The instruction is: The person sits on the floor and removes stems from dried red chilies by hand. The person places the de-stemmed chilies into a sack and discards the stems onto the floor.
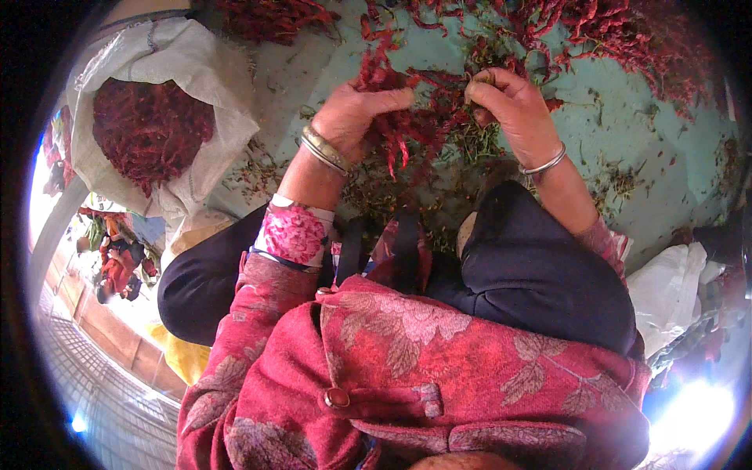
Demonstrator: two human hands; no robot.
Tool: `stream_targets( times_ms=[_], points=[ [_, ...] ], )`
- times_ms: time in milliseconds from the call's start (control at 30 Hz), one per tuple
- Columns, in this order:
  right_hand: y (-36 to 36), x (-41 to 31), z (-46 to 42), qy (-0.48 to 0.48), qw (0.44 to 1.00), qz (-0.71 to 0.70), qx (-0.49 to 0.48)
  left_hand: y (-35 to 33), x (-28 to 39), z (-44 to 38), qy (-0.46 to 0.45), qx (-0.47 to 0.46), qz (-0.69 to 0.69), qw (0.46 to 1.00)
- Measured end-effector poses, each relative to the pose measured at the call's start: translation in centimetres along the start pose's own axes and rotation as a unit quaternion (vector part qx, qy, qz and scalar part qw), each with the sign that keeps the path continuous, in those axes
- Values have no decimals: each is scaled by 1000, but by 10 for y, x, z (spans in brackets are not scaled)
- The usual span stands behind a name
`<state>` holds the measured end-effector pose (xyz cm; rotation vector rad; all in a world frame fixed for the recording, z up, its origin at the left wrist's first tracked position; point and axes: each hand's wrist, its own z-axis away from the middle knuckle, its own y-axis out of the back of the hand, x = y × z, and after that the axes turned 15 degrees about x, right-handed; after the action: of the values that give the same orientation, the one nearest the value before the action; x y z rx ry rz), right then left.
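Note:
A bunch of dried red chillies (388,126) fills my left hand (355,111), their tips hanging below the palm and more sticking up past the fingers. My right hand (508,103) is just to the right, thumb and forefinger pinched together at stem height; whatever small bit lies between them is too small to make out. Between the two hands a few chillies (443,88) stretch across. Below my right hand lies a heap of greenish stems and stalks (479,138) on the pale green floor sheet (623,135).
At the left stands an open white woven sack (229,117) holding dried chillies (153,129). A large chilli pile (640,53) spreads at the upper right, another (276,20) at the top. Loose debris (617,185) litters the floor. White plastic sacking (670,294) lies by my right knee.

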<state>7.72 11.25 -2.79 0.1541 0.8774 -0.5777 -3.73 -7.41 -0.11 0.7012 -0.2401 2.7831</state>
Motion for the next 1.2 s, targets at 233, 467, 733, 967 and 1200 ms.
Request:
stream_targets(
  times_ms=[233, 467, 733, 967, 1200],
  points=[
    [-17, 8, -1, 163, 979, 91, 76, -19, -12, 10, 134, -108, 51, 984],
    [-17, 10, 3, 44, 997, 12, 66, -27, -22, 9, 92, -75, 32, 992],
    [-5, 23, 14, -296, 886, -327, -141, -14, -30, 7, -148, -231, -426, 862],
    [19, 37, 10, 41, 954, 267, -131, -3, -41, -1, -76, -158, -378, 909],
    [27, 40, -16, 381, 800, 451, 111, -2, -33, -2, 56, -14, -101, 993]
  ],
)
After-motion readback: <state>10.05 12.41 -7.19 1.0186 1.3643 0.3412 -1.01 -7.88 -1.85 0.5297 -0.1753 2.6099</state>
